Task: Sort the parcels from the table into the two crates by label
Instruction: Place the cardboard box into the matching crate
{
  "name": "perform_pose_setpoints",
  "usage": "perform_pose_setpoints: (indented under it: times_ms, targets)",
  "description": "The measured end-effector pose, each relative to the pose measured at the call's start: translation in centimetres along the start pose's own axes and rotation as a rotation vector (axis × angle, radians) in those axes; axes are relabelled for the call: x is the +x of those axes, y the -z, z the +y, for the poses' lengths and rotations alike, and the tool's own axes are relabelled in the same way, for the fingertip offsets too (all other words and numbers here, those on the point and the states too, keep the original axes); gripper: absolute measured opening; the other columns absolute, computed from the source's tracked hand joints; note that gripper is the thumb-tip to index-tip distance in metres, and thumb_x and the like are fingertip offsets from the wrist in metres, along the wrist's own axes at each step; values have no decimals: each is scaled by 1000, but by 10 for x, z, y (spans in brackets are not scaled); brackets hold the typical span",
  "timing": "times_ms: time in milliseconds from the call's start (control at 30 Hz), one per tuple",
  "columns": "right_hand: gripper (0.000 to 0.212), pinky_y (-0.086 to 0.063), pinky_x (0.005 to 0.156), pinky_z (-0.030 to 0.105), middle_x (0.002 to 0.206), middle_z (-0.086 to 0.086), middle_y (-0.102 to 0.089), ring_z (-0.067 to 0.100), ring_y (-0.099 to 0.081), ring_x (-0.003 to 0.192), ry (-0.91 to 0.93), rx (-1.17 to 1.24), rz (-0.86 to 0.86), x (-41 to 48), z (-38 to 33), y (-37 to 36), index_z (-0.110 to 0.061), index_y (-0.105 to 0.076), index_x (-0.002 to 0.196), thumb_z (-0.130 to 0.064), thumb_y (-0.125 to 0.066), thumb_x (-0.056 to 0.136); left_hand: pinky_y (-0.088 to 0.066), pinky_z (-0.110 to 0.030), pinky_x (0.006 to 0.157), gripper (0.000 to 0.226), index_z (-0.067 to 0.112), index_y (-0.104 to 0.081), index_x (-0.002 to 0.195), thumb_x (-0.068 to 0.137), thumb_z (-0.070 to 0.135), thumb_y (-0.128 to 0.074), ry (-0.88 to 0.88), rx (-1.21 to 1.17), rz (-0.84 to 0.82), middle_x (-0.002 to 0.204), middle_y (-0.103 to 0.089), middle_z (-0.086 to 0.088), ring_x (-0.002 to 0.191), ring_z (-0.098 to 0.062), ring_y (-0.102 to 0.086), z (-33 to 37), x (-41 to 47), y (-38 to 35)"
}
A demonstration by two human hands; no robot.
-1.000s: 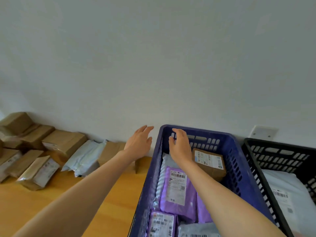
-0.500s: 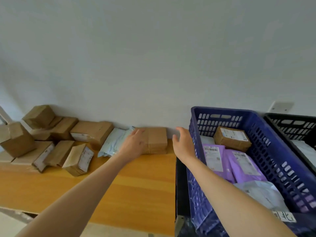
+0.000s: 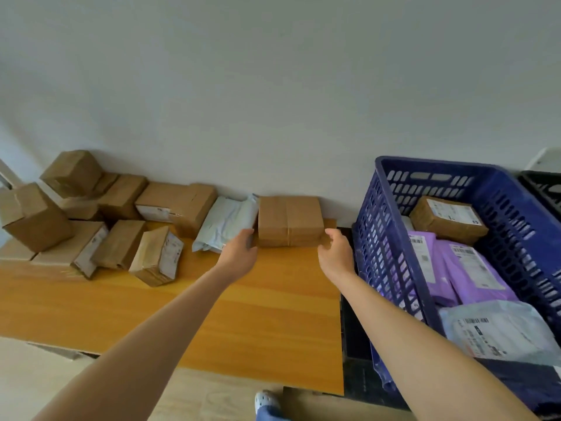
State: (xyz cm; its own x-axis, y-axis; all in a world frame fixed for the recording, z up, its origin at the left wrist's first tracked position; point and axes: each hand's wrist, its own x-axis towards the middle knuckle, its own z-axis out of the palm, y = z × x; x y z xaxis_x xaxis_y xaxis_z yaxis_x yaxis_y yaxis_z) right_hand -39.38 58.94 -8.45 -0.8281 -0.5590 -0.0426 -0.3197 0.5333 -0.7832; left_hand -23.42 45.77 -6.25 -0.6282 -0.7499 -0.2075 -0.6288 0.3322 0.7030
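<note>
1. My left hand (image 3: 239, 253) and right hand (image 3: 335, 252) are apart, one at each near corner of a brown box (image 3: 290, 221). My fingers curl at its edges, but I cannot tell whether they have closed on it yet.
2. A second ago my right hand was inside the blue crate (image 3: 373, 238) and my left hung just outside it. Both have since swung out to the left of the crate, so I judge the last parcel is dropped and a new pick is starting.
3. The box lies flat on the table (image 3: 212, 314), just left of the blue crate and against the wall. No label shows on top, so I will probably have to turn it to read it.
4. Further left of the crate lie a white bag (image 3: 226, 223) and a heap of boxes (image 3: 121, 220), all still unsorted.
5. Inside the blue crate lie purple bags (image 3: 467, 275) and a small labelled parcel (image 3: 449, 218). The black crate (image 3: 543, 186) stands just to its right.
</note>
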Motion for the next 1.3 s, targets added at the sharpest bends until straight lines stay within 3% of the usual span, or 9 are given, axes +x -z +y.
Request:
perform_pose_setpoints:
  times_ms: [67, 133, 333, 500, 700, 867, 1000, 1133, 1300]
  targets:
    - [49, -45, 78, 27, 143, 10, -42, 21, -53, 112, -51, 8, -21, 16, 4, -12, -14, -39, 142, -5, -48, 95, -43, -32, 81, 52, 20, -30, 149, 99, 17, -45, 96, -143, -32, 146, -41, -9, 107, -20, -50, -3, 18, -4]
    - [52, -42, 77, 25, 144, 10, -41, 20, -52, 110, -98, 19, -39, 33, 7, -24, -13, -37, 143, -2, -49, 94, -41, -31, 83, 52, 20, -30, 148, 99, 16, -46, 139, -205, -66, 145, -42, -9, 114, -21, -49, -6, 39, -8]
    - [63, -47, 89, 31, 145, 9, -39, 25, -49, 122, -268, 67, -44, 81, 15, -50, -13, -32, 146, 1, -54, 89, -44, -26, 71, 54, 16, -32, 146, 96, 11, -49, 210, -239, -121, 137, -50, -10, 97, -19, -55, -15, 102, -20]
    - [67, -40, 107, 44, 149, 10, -33, 28, -41, 132, -369, 135, 10, 116, 25, -60, -12, -27, 147, -19, -62, 91, -40, -28, 77, 56, 12, -28, 148, 97, 18, -50, 281, -261, -174, 132, -50, -6, 79, -6, -48, -21, 141, -35]
    - [70, -35, 108, 42, 153, 7, -32, 28, -37, 136, -478, 253, -74, 149, 39, -69, -17, -23, 150, -31, -61, 93, -41, -22, 70, 50, 13, -37, 144, 98, 23, -51, 329, -289, -156, 132, -54, -4, 97, -15, -54, -34, 175, -54]
    - [69, -32, 110, 45, 155, 6, -29, 29, -33, 139, -531, 331, -124, 155, 46, -76, -21, -21, 152, -32, -57, 95, -43, -31, 85, 45, 15, -42, 141, 98, 18, -53, 411, -425, -169, 126, -56, -2, 103, -18, -52, -39, 185, -64]
    - [69, -30, 110, 46, 157, 5, -25, 30, -30, 140, -537, 350, -128, 152, 44, -72, -22, -18, 153, -33, -55, 96, -42, -32, 85, 48, 18, -41, 142, 96, 12, -53, 439, -499, -164, 119, -55, 1, 103, -16, -51, -40, 182, -65]
    - [68, -33, 107, 45, 155, 6, -29, 30, -33, 138, -549, 380, -114, 143, 36, -61, -22, -21, 151, -34, -57, 95, -45, -29, 73, 53, 19, -37, 147, 96, 11, -51, 424, -532, -151, 123, -56, -1, 87, -14, -54, -40, 177, -57]
    - [66, -34, 103, 43, 152, 5, -33, 29, -36, 135, -533, 435, -53, 125, 16, -48, -21, -22, 150, -35, -56, 96, -44, -26, 65, 47, 22, -43, 142, 96, 17, -53, 370, -580, -165, 123, -61, -4, 85, -17, -56, -32, 161, -42]
